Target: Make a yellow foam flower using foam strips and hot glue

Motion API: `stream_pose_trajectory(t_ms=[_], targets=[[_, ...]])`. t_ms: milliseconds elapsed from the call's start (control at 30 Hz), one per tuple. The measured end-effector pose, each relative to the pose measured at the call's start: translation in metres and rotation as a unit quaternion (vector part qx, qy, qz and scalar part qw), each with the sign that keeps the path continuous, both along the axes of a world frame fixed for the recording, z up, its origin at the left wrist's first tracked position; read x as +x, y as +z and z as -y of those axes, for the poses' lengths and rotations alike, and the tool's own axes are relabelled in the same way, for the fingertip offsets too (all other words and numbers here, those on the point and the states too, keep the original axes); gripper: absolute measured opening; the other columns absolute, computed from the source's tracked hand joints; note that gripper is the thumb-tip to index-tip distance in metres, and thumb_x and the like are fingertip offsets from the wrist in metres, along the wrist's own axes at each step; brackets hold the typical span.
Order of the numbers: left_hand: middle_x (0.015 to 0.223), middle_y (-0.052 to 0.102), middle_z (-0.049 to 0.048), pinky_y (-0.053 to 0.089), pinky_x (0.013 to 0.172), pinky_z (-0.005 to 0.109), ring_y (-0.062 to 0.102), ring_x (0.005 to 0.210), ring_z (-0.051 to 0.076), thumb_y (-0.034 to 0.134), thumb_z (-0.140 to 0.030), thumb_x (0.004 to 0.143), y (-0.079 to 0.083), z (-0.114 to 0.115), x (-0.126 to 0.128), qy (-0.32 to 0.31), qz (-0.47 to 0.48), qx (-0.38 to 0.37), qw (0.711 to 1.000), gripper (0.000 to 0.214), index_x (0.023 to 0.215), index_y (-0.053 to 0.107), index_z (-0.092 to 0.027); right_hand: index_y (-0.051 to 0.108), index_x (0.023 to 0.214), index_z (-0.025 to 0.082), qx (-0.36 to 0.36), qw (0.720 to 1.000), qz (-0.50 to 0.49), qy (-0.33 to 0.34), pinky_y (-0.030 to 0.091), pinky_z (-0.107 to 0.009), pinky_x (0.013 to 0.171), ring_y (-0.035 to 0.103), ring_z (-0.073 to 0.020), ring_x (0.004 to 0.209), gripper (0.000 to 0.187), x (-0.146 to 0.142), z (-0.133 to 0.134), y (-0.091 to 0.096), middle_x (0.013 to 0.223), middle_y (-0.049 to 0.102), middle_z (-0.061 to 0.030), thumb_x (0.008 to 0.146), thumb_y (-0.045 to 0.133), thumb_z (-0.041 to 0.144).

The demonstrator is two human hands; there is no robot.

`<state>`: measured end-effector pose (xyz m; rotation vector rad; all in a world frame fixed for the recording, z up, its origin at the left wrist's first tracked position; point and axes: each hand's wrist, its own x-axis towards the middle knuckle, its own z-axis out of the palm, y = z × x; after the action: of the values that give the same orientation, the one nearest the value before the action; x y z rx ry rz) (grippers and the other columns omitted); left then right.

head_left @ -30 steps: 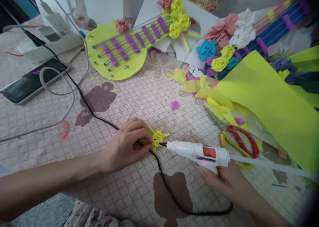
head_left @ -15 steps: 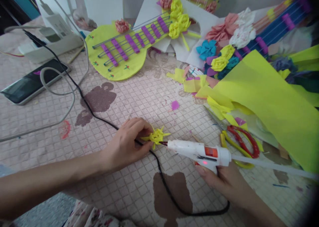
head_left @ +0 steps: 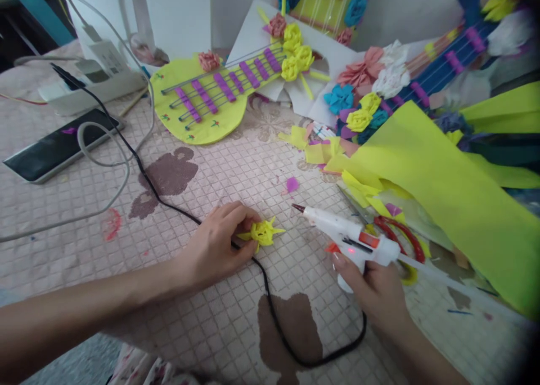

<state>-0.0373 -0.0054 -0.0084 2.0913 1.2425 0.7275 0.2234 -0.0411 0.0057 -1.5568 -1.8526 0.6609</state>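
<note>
My left hand (head_left: 225, 236) pinches the left side of a small yellow paper flower (head_left: 264, 233) with pointed petals, low over the checked tablecloth. Wrapped around the handle of a white hot glue gun (head_left: 350, 236) is my right hand (head_left: 377, 295). The gun's dark nozzle points up and left, apart from the flower, and a glue stick (head_left: 442, 278) juts from its back. A black cord (head_left: 270, 295) runs beneath my left hand and loops toward the gun.
A yellow paper guitar (head_left: 198, 106) with purple strips lies at the back. Scissors (head_left: 396, 236) and yellow paper sheets (head_left: 447, 193) are at right, near a blue paper guitar (head_left: 447, 72). A phone (head_left: 59, 146) and a power strip (head_left: 67, 95) sit at left.
My right hand has drawn the glue gun away from the flower, with its nozzle now raised up and to the right. My left hand keeps its pinch on the flower, nearly still.
</note>
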Motion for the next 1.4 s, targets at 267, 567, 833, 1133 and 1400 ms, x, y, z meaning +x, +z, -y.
stream_pose_trajectory(t_ms=[267,567,833,1133,1400], targets=[[0.083,0.052,-0.0002,0.041,0.073,0.030,0.050,0.079,0.015,0.056,-0.007,0.070,-0.006,0.001,-0.001,0.005,0.001,0.012,1.000,0.031,0.099,0.052,-0.019,0.062,0.083,0.017,0.074,0.992,0.080,-0.069,0.047,-0.031,0.060,0.058,-0.0184,0.062,0.022,-0.012,-0.033,-0.005,0.070,0.065,-0.0036,0.083,0.052,0.037],[0.082,0.052,-0.0007,0.042,0.072,0.029,0.050,0.076,0.013,0.058,-0.009,0.071,-0.008,0.000,-0.003,0.000,0.007,0.028,1.000,0.032,0.101,0.053,-0.018,0.063,0.085,0.016,0.111,0.981,0.127,-0.096,0.047,-0.039,0.069,0.060,-0.0256,0.073,0.033,-0.025,-0.085,-0.020,0.075,0.064,-0.0101,0.084,0.049,0.045],[0.081,0.052,-0.0002,0.042,0.072,0.029,0.051,0.076,0.014,0.057,-0.010,0.071,-0.006,0.000,-0.002,-0.003,0.001,0.026,1.000,0.031,0.101,0.054,-0.017,0.049,0.118,0.018,0.124,0.989,0.065,-0.044,0.050,-0.043,0.075,0.058,-0.0259,0.093,0.044,-0.012,-0.070,-0.026,0.105,0.060,-0.0129,0.083,0.054,0.045],[0.079,0.052,-0.0004,0.043,0.072,0.029,0.051,0.075,0.014,0.056,-0.009,0.071,-0.006,0.000,-0.002,-0.003,-0.002,0.039,0.999,0.030,0.100,0.054,-0.017,0.056,0.105,0.021,0.232,0.967,0.072,-0.081,0.047,-0.043,0.082,0.054,-0.0232,0.096,0.023,-0.016,-0.019,-0.017,0.099,0.057,-0.0074,0.081,0.058,0.022],[0.079,0.053,0.0001,0.044,0.068,0.026,0.052,0.075,0.013,0.055,-0.010,0.071,-0.005,0.000,-0.001,-0.001,0.006,0.043,0.999,0.030,0.100,0.054,-0.016,0.061,0.110,0.020,0.211,0.951,0.096,0.204,0.048,-0.036,0.076,0.051,-0.0193,0.087,0.033,-0.055,0.001,-0.010,0.093,0.055,-0.0071,0.083,0.049,0.006]])
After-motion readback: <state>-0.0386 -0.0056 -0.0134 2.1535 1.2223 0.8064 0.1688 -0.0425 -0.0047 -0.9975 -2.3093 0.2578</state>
